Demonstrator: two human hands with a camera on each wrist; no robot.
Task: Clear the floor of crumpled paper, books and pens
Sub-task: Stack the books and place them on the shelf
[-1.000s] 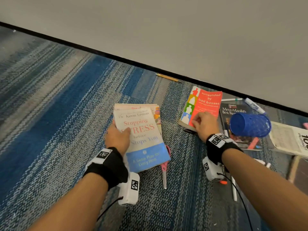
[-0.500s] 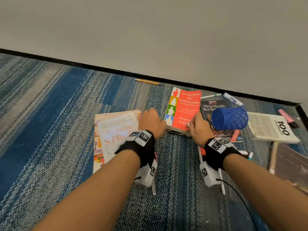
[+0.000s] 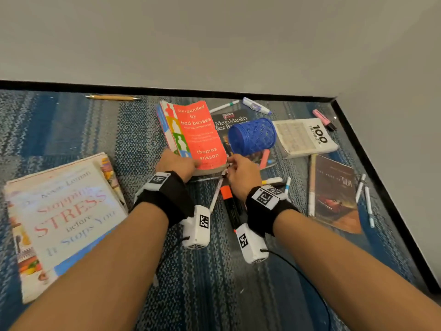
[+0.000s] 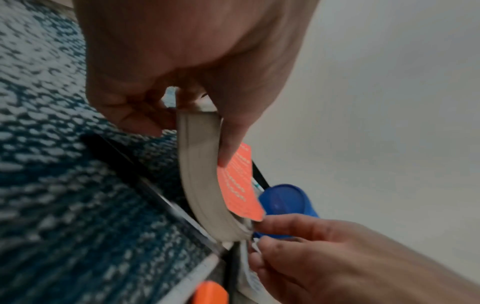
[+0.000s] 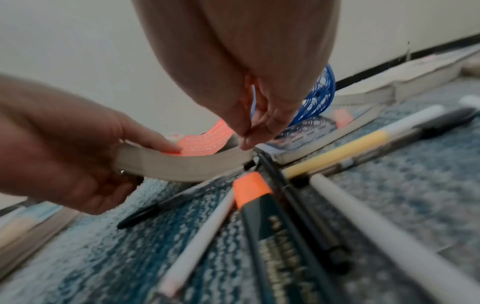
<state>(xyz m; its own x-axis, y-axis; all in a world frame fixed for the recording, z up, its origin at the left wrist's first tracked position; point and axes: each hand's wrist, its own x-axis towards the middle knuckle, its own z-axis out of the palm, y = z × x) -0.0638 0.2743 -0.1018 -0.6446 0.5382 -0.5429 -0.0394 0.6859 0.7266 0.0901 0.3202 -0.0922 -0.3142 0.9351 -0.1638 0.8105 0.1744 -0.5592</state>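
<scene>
A red paperback, "surrounded by bad bosses" (image 3: 198, 134), lies on the blue carpet by the wall, its near edge raised and bowed. My left hand (image 3: 191, 164) grips the near left corner, thumb on the cover (image 4: 239, 185) and fingers under the pages (image 5: 182, 162). My right hand (image 3: 229, 163) pinches the near right corner (image 5: 246, 139). Just below both hands lie several pens, among them an orange-capped highlighter (image 3: 230, 204) and a yellow-and-white pen (image 5: 350, 152). A stack topped by a "Stopping Stress" book (image 3: 66, 211) sits at the left.
A blue mesh pen cup (image 3: 253, 136) lies on its side on a black "Metro Manila" book (image 3: 232, 121). Right of it are a white "100" book (image 3: 305, 137) and a brown book (image 3: 334, 192). More pens (image 3: 365, 199), a pink highlighter (image 3: 323, 118) and a tan pen (image 3: 112, 97) lie along the walls.
My left hand let go of the "Stopping Stress" stack and came right to the red book's near left corner. The book's near edge has risen off the carpet.
</scene>
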